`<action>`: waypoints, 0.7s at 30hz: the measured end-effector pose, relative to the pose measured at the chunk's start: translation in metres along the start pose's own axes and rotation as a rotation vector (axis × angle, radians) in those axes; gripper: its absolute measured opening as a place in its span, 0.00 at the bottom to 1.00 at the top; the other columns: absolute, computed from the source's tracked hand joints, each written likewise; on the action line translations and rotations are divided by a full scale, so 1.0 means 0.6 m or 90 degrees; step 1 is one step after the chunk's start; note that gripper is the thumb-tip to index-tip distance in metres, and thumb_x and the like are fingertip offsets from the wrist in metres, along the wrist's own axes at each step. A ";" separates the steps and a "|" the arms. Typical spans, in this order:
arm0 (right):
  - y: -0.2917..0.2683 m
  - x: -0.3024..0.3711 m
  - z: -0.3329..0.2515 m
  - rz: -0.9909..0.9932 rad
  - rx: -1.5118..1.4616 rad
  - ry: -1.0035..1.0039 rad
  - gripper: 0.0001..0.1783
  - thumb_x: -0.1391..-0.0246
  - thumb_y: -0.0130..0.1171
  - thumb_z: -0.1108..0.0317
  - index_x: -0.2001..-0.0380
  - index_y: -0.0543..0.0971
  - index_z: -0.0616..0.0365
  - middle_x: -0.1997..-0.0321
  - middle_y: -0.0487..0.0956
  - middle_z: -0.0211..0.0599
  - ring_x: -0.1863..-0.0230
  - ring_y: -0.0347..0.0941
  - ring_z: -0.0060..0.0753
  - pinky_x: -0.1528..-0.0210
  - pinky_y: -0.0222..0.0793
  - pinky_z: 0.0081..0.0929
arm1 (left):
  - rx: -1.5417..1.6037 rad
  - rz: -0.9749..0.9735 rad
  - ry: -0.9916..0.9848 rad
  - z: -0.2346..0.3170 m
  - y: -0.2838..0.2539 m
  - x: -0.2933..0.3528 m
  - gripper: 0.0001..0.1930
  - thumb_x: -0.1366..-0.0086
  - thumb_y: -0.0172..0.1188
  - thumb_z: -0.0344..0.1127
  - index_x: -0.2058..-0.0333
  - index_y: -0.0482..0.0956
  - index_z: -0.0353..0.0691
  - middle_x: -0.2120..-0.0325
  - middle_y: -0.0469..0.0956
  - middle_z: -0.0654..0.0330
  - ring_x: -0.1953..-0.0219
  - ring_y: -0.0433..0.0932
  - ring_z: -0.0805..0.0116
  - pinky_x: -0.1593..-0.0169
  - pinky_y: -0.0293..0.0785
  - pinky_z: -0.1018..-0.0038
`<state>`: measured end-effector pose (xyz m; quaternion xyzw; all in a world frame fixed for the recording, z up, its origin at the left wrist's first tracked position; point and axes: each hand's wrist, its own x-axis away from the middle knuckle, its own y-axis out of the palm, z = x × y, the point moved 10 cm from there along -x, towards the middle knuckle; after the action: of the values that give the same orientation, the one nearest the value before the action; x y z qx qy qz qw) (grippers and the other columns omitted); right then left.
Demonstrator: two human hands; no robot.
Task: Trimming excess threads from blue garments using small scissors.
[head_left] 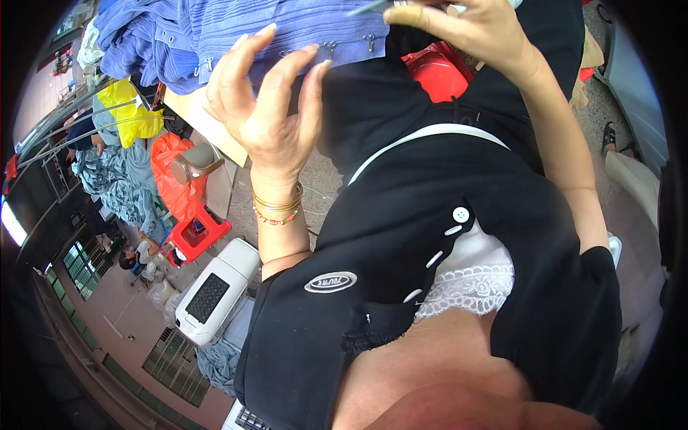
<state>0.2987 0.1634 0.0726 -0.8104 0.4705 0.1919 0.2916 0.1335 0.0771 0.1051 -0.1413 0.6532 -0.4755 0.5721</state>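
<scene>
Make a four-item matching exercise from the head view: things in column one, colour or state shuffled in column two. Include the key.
Things
1. Left hand
2. Right hand
3. Ribbed garment
4. Worn shirt

Colour or state
A. Black
B. At the top edge, holding a thin tool
C. Blue-violet
D. Fingers spread, gold bangles on its wrist

Pairs: 1-D, 2-B, 3-C, 4-A

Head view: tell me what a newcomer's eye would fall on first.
The ribbed blue-violet garment at the top, with the open left hand before its lower edge. Next, the bright yellow material at upper left and the red stool below it.
</scene>
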 end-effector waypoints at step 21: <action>0.056 0.019 -0.048 0.022 0.338 -0.069 0.20 0.57 0.72 0.63 0.57 0.84 0.52 0.75 0.72 0.28 0.75 0.69 0.30 0.73 0.61 0.29 | 0.044 0.066 -0.055 -0.024 0.007 0.025 0.09 0.48 0.71 0.30 0.66 0.85 0.48 0.53 0.78 0.61 0.48 0.73 0.59 0.43 0.63 0.66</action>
<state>0.2760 0.1245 0.0781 -0.6861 0.5016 0.1098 0.5154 0.1180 0.0749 0.0908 -0.1074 0.6177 -0.4610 0.6281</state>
